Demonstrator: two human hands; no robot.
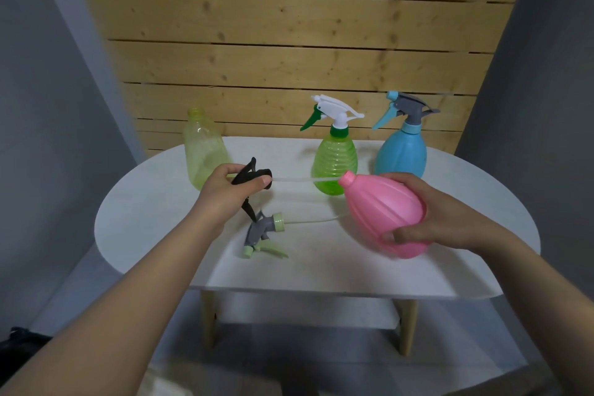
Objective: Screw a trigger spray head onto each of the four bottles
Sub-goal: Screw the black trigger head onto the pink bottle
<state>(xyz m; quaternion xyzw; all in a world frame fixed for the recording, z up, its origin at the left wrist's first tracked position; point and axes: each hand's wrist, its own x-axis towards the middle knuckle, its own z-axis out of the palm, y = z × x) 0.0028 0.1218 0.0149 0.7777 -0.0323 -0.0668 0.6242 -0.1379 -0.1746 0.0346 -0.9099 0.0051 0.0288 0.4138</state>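
While the right hand (430, 215) grasps the ribbed pink bottle (382, 212), tilted and uncapped, the left hand's (231, 190) fingers (262, 182) clench the black spray head (252, 174).

Pink bottle (384, 212) tilted headless, black spray head (252, 174) beside its neck; yellow bottle (204, 151) upright, uncapped.

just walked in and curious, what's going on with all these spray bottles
A person is fitting trigger heads onto bottles. The left hand holds a black spray head, its tube aimed at the tilted pink bottle in the right hand. The green bottle and blue bottle already have heads. The yellow bottle stands open; a grey-green head lies on the table.
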